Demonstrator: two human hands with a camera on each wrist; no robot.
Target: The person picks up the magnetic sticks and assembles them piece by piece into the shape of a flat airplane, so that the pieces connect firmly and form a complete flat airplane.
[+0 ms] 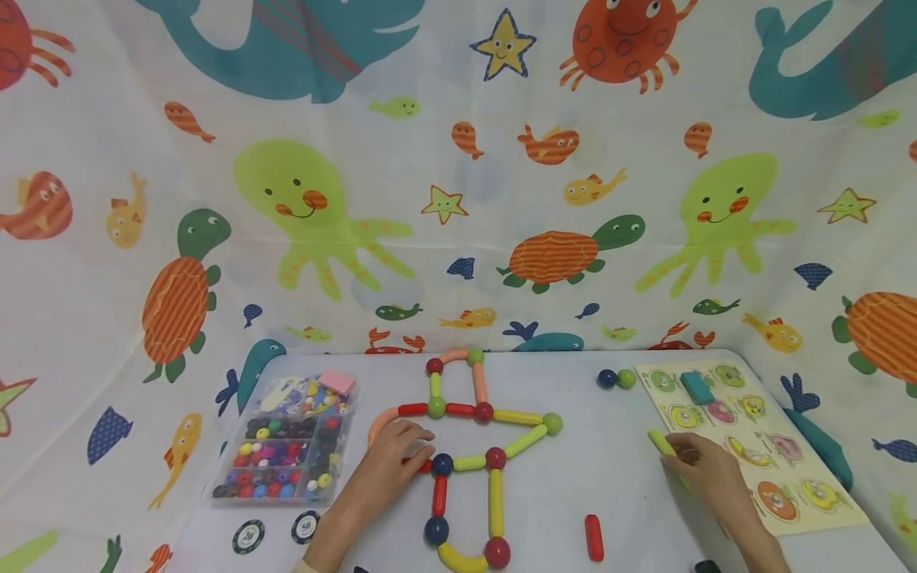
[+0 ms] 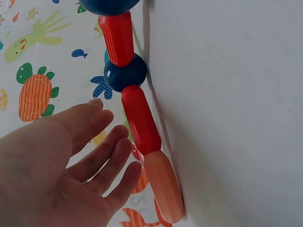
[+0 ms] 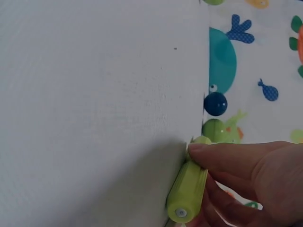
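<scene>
Sea-creature cloth hangs behind a pale table (image 1: 630,485) where a person works with both hands. Between the hands lies a flat figure of rods and balls (image 1: 469,454), the rods joined end to end through the balls, so it seems to keep its shape by those joints. The left hand (image 1: 390,461) rests flat with straight, spread fingers over the figure's left edge, just beside a short red rod (image 2: 140,120) and a peach rod (image 2: 163,187); it grips nothing and looks set there to steady the chain. The right hand (image 1: 705,469) pinches one light green rod (image 1: 662,443) between thumb and fingers, low against the table, at the near edge of a peg puzzle board (image 1: 759,446). Beyond that hand sit two loose balls, one dark blue (image 1: 606,378) and one green (image 1: 626,378), touching each other. Nearer the person, between the hands, lies one loose red rod (image 1: 594,537). Past the left hand stands one clear bead box (image 1: 286,446), with two round chips (image 1: 275,532) in front of it.
</scene>
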